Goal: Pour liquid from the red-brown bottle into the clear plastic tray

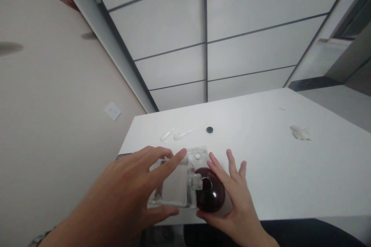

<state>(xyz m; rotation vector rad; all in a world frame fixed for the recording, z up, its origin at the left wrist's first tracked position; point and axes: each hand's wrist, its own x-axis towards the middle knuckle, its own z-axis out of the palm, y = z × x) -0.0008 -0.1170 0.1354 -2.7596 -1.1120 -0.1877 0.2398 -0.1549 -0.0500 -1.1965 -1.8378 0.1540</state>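
My left hand (130, 189) grips a clear square glass bottle (174, 187), tipped on its side with its neck pointing right over the mouth of a round flask of dark red liquid (210, 195). My right hand (233, 197) cups that flask from the right, fingers spread along its side and thumb below. A second clear bottle with a white stopper (198, 156) stands just behind them on the white table (275, 170).
Two small clear plastic droppers (176, 135) lie at the back left of the table and a black cap (209, 129) beside them. A crumpled white tissue (301, 133) is at the right. A wall with a socket (113, 111) stands to the left.
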